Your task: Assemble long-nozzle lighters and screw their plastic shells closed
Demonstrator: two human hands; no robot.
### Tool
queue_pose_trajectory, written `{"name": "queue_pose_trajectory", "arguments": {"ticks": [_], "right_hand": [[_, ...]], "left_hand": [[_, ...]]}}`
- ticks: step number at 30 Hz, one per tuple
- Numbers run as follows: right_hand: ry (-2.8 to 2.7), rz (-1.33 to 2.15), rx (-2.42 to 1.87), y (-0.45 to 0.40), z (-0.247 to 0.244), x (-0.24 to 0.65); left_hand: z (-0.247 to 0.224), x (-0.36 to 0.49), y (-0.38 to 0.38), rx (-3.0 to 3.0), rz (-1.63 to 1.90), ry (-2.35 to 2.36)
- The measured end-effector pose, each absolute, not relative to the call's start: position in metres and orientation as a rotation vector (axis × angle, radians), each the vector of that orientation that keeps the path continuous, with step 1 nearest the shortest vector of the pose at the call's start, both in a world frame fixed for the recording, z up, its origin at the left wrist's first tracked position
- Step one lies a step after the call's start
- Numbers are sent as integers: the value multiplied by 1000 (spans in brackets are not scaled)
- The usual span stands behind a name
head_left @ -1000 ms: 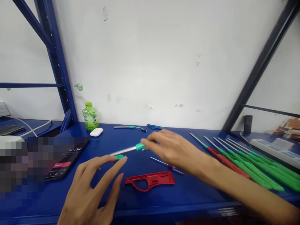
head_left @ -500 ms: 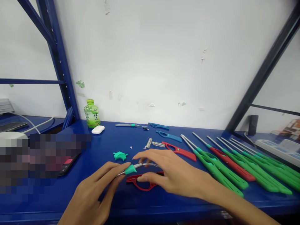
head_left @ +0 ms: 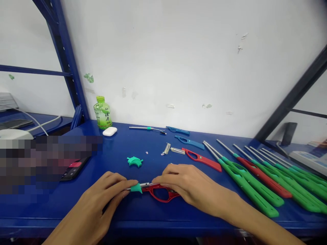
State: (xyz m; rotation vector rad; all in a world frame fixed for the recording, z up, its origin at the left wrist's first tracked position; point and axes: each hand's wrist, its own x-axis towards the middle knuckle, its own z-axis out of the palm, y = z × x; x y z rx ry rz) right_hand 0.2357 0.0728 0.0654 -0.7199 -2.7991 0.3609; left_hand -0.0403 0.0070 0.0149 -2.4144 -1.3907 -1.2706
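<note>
My left hand (head_left: 102,200) is closed, pinching a metal lighter tube (head_left: 144,184) at its teal collar (head_left: 136,188). The tube's inner end lies along the narrow end of a red lighter handle half (head_left: 159,199), which rests on the table with its trigger loop facing me. My right hand (head_left: 189,183) bends over the other end of that red half, fingers drawn together at the wire behind the tube. Whatever its fingertips grip is hidden beneath them. Beyond my left hand lies a loose teal trigger piece (head_left: 135,161).
Behind are two clear fuel tanks (head_left: 178,150) (head_left: 167,148), a red handle half (head_left: 203,160), blue handle halves (head_left: 190,142) (head_left: 178,130) and another tube (head_left: 140,128). Several assembled lighters (head_left: 251,187) lie right. A green bottle (head_left: 102,114), white case (head_left: 110,131) and phone (head_left: 74,169) are left.
The tube with its teal collar has come down from above the red handle half onto its narrow end. My right hand has lowered and its fingers have closed over the red half's right part.
</note>
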Motion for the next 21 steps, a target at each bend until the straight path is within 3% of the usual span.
{"name": "queue_pose_trajectory", "arguments": {"ticks": [10,21], "right_hand": [[-2951,79,-653,74,56,240],[-3028,-337,-517,73,58,231]], "left_hand": [[11,-44,3,-2498,-1092,-1399],[10,-44,3,-2611,-1179,-1493]]}}
